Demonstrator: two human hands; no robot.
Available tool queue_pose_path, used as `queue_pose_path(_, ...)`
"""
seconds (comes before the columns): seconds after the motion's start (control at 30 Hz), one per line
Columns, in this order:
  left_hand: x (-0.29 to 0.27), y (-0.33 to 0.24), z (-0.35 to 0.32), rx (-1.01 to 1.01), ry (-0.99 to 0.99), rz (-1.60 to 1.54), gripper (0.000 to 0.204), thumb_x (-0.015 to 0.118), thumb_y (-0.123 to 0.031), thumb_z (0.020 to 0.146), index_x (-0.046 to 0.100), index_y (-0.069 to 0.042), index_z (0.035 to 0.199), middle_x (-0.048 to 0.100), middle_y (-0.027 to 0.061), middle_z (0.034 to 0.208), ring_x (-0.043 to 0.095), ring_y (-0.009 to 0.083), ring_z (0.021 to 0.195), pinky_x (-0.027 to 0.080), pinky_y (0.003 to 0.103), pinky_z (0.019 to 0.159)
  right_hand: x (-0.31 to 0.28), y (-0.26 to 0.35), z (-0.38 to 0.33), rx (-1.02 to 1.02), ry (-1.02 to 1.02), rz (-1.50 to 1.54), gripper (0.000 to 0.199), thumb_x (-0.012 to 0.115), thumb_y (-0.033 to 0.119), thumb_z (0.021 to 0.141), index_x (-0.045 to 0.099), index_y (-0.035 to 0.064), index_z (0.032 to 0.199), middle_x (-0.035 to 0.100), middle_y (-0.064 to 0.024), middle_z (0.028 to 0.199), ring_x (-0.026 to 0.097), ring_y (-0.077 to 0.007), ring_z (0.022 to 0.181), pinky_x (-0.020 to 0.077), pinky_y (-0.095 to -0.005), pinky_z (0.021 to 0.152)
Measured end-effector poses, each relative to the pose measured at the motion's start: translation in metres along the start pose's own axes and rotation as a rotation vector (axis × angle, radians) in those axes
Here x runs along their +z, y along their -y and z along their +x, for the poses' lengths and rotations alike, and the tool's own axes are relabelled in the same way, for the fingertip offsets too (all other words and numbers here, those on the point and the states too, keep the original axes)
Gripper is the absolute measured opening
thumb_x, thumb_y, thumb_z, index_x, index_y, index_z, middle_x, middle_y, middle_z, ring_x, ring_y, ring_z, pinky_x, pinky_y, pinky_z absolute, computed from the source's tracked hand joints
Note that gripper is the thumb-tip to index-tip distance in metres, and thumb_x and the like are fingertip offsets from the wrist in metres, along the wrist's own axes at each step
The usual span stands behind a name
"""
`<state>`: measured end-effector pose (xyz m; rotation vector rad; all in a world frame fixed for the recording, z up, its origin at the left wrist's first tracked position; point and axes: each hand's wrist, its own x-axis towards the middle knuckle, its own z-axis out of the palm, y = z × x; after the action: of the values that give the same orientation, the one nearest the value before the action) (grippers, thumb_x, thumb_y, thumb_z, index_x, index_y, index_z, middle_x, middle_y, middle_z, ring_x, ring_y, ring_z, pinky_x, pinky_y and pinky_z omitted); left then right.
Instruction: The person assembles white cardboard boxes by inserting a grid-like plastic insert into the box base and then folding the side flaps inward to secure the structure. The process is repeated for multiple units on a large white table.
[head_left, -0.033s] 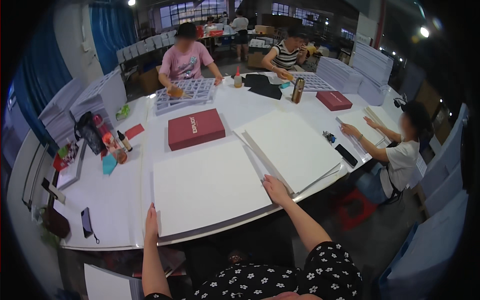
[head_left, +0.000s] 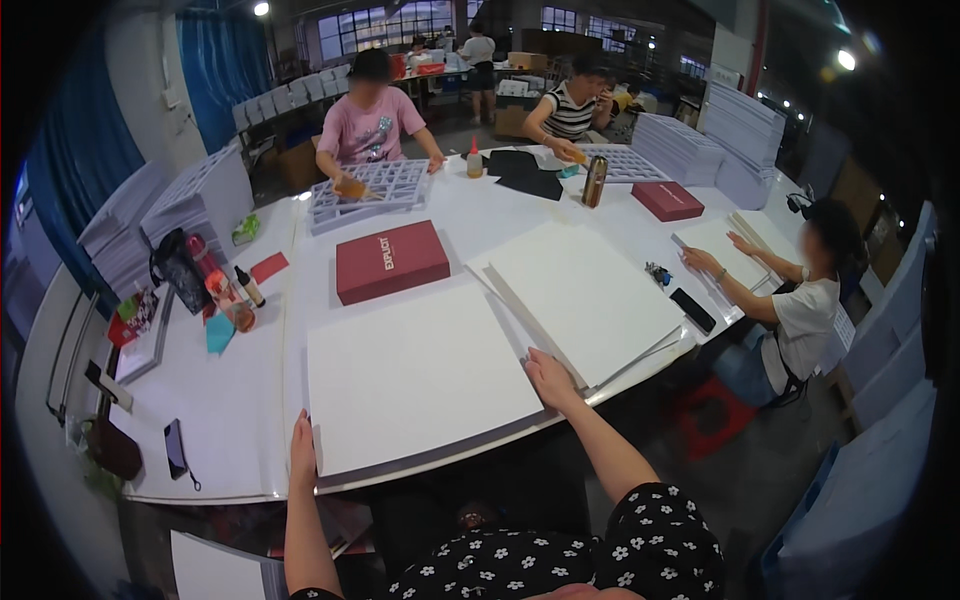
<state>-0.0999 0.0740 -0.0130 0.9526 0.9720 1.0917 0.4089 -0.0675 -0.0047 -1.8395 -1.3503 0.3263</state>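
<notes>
In front of me on the table lies a large white board (head_left: 420, 385), its near edge showing some thickness, perhaps several sheets. My left hand (head_left: 302, 452) lies flat against its left side near the front corner, fingers stretched out. At the opposite side, my right hand (head_left: 552, 381) rests along the board's right edge with its fingers extended. It sits between this board and a second pile of white boards (head_left: 585, 300), which lies slightly askew to the right. Neither hand is lifting anything. A closed dark red box (head_left: 392, 262) stands just beyond the first board.
Two people sit across the table, one over a white grid tray (head_left: 368, 195); a third handles boards at the right. A phone (head_left: 692, 311) and keys lie beside the right pile. Bottles (head_left: 232, 300), a bag and another phone (head_left: 175, 448) occupy the left. Stacked trays (head_left: 680, 148) stand at the back right.
</notes>
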Motion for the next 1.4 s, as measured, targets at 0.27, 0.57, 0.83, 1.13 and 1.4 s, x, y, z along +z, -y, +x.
queue_pose_path(0.27,-0.038,-0.008,0.025,0.352,-0.355,1.157,0.045,0.051,-0.024,0.103,0.047,-0.001,0.142,0.049,0.0211,0.145,0.047,0.0366,0.134,0.037,0.044,0.111,0.024,-0.027,0.012,-0.115,-0.127,-0.352,0.036,0.047,0.017,0.099,0.053,-0.0001,0.13,0.051,-0.0219,0.142,0.052,-0.0437,0.125,0.0419,-0.0474,0.108)
queue_pose_path(0.57,-0.04,0.015,0.021,0.387,-0.449,1.683,0.048,0.054,-0.028,0.1,0.049,-0.001,0.14,0.045,0.0216,0.149,0.036,0.0356,0.143,0.03,0.048,0.114,0.029,-0.034,0.006,-0.182,-0.176,-0.507,0.03,0.05,0.016,0.095,0.057,0.0071,0.123,0.055,-0.0174,0.137,0.057,-0.0403,0.12,0.0431,-0.0471,0.108)
queue_pose_path(0.83,-0.05,0.02,0.022,0.374,-0.477,1.711,0.049,0.054,-0.029,0.1,0.05,-0.002,0.14,0.046,0.0225,0.148,0.037,0.0365,0.142,0.03,0.049,0.115,0.009,-0.025,-0.025,-0.257,-0.13,-0.498,0.032,0.058,0.01,0.088,0.058,0.0043,0.119,0.058,-0.0179,0.132,0.058,-0.0373,0.116,0.048,-0.0454,0.099)
queue_pose_path(1.13,-0.053,0.027,0.024,0.415,-0.502,1.689,0.047,0.055,-0.028,0.099,0.051,-0.003,0.138,0.046,0.0231,0.147,0.038,0.0372,0.142,0.03,0.05,0.114,-0.03,0.003,-0.068,-0.194,0.096,-0.574,0.027,0.062,0.007,0.084,0.063,0.0036,0.112,0.065,-0.0163,0.115,0.063,-0.0337,0.103,0.0478,-0.0428,0.086)
queue_pose_path(1.4,-0.05,0.022,0.019,0.388,-0.505,1.665,0.046,0.057,-0.026,0.097,0.053,-0.002,0.137,0.047,0.0226,0.147,0.037,0.0367,0.142,0.029,0.049,0.114,-0.044,0.032,-0.016,-0.384,-0.372,-0.693,0.047,0.068,0.013,0.083,0.058,0.0053,0.129,0.056,-0.0183,0.135,0.049,-0.0354,0.13,0.0384,-0.0496,0.105)
